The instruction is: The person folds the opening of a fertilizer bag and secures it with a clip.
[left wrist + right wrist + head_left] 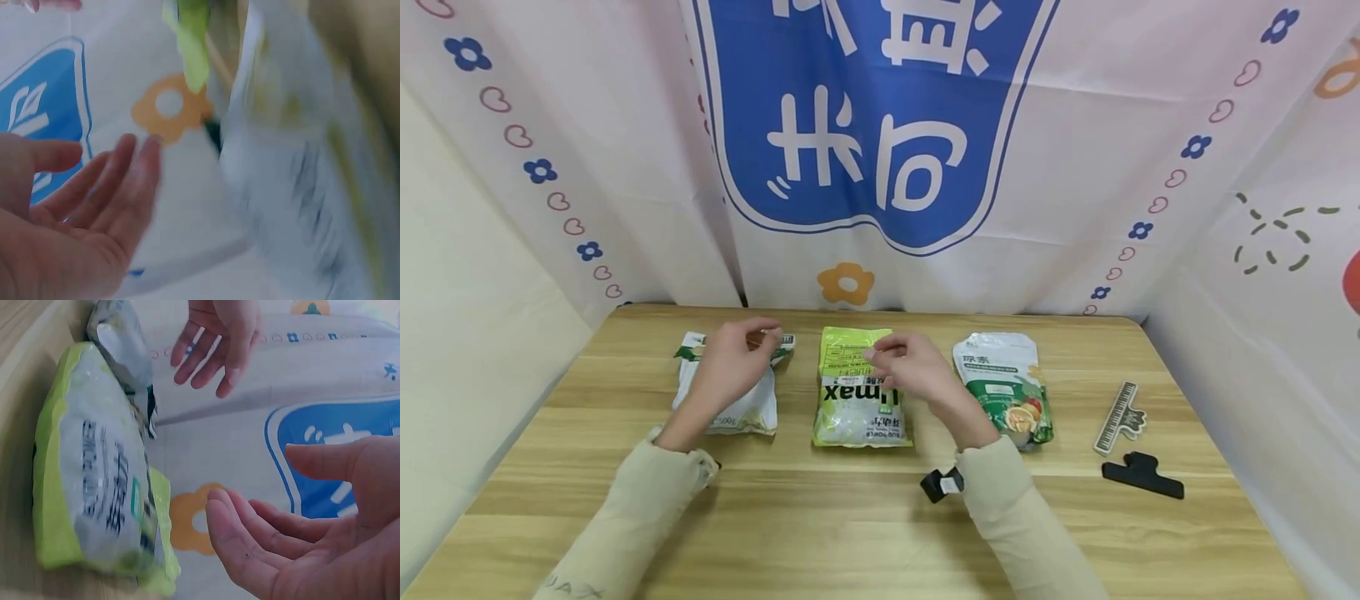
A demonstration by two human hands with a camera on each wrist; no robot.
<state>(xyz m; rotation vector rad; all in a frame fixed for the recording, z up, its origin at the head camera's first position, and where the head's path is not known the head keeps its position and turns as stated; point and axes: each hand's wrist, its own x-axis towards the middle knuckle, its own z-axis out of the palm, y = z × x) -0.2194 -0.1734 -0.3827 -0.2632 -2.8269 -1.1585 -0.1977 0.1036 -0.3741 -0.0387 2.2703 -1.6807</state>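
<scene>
Head view shows three soft bags lying in a row on the wooden counter. On the left is a white bag with a green band near its top; in the middle is a lime-green bag with large black letters; on the right is a white and green bag with fruit printed on its lower part. All three look swollen, so they seem to be filled, but their contents cannot be seen.

The left hand hovers above the white bag, and the right hand hovers above the right side of the lime-green bag. Both hands hold nothing: in the wrist views the fingers are relaxed and slightly bent, with the thumb standing apart from them. Right wrist view shows both hands separate from the bags.

At the upper right corner of the white bag a small black-and-white patterned piece is visible; I cannot tell if it is a clip. Further right, a piano-key clip lies just beside a black clip.
</scene>
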